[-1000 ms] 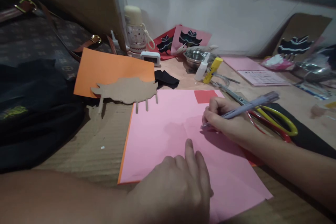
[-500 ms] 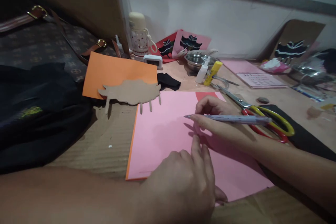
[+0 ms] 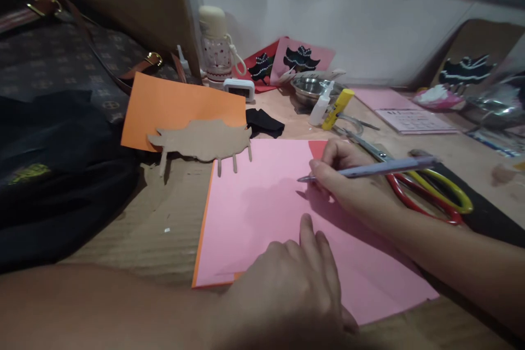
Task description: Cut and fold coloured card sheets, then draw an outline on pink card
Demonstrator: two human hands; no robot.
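Observation:
My right hand [image 3: 348, 175] grips a pale purple pen [image 3: 394, 165]; the tip hovers close to a pink sheet of paper [image 3: 254, 202], with a shadow below it. My left hand [image 3: 295, 284] lies on the lower part of that sheet, fingers stretched out and holding nothing. Orange paper shows along the sheet's left edge, and a red patch at its top. A brown cardboard cutout [image 3: 200, 139] with thin legs overlaps the top left corner and an orange sheet [image 3: 180, 104]. Behind my right wrist lie scissors [image 3: 437, 197] with red and yellow handles.
Across the back stand a drink bottle [image 3: 216, 46], a white digital timer [image 3: 238, 90], a metal bowl [image 3: 311, 93], a glue bottle [image 3: 321, 106] and a yellow glue stick [image 3: 338, 109]. Black scrap [image 3: 264, 122] lies nearby. A patterned bag [image 3: 102, 60] and dark cloth [image 3: 61, 175] fill the left.
My right hand has moved slightly right and away from my left fingers, and the pen is tilted more, its rear end higher. The left hand stays on the paper. The view has shifted a little.

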